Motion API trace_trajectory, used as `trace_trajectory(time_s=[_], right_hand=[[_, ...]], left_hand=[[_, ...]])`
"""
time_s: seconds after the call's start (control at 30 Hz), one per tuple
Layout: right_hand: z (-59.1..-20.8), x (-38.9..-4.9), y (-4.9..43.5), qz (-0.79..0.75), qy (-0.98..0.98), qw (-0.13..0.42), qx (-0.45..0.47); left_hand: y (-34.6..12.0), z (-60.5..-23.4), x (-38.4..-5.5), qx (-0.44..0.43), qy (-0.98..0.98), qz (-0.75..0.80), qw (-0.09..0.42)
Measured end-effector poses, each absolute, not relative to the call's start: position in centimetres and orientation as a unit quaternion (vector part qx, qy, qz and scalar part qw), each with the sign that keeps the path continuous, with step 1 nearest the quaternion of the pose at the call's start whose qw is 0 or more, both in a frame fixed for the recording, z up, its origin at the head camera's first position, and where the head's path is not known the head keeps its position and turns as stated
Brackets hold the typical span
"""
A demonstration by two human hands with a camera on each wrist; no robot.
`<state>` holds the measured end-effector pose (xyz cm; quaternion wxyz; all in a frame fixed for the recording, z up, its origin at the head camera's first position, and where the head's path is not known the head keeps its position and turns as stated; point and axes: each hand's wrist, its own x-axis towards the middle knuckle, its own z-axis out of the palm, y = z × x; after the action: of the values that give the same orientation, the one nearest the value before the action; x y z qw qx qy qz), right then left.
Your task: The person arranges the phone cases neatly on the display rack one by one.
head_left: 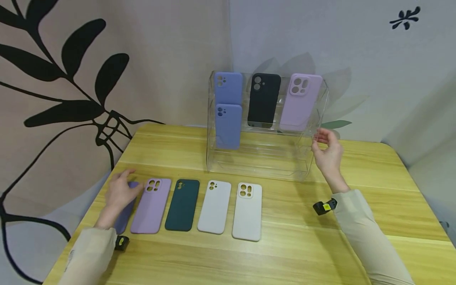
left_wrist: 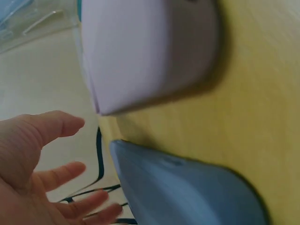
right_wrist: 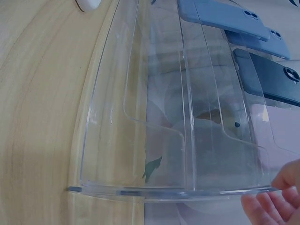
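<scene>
My left hand (head_left: 121,192) is over the blue-purple phone case (head_left: 124,213) at the left end of a row on the table. In the left wrist view its thumb and fingers (left_wrist: 63,124) are spread beside that case, with nothing between them. Right of it lies a lilac phone case (head_left: 151,206). My right hand (head_left: 328,152) is at the right side of a clear display stand (head_left: 260,172). The right wrist view shows thumb and fingers pinching the stand's side edge, the hand partly cut off by the frame.
The row continues with a dark green case (head_left: 182,205), a white case (head_left: 214,207) and a cream case (head_left: 247,211). Standing in the display are two blue cases (head_left: 228,126), one above the other, a black case (head_left: 264,101) and a light purple case (head_left: 301,102). A curtain (head_left: 171,59) hangs behind the table.
</scene>
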<state>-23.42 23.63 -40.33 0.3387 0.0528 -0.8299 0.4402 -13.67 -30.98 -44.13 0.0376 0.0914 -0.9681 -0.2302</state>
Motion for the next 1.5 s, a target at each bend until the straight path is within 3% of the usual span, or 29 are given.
trace_trajectory(time_s=[0.23,0.57,1.1,1.5], right_hand=[[-40.4,-23.4,23.6,0.433,-0.833,0.34,0.051],[-40.4,-23.4,23.6,0.439,-0.83,0.341,0.05],[-40.3,-23.3,23.4,0.443,-0.829,0.338,0.051],[-40.5,-23.4,23.5,0.439,-0.827,0.347,0.053]], left_hand=[[-31.6,-44.3,-13.4,0.146,-0.967,-0.2,-0.057],[-31.9,-44.1,-13.5,0.181,-0.958,-0.184,-0.122],[-32.3,-44.3,-13.5,0.181,-0.96,-0.192,-0.095],[-31.1,-43.5,-14.0,0.137,-0.974,-0.183,-0.001]])
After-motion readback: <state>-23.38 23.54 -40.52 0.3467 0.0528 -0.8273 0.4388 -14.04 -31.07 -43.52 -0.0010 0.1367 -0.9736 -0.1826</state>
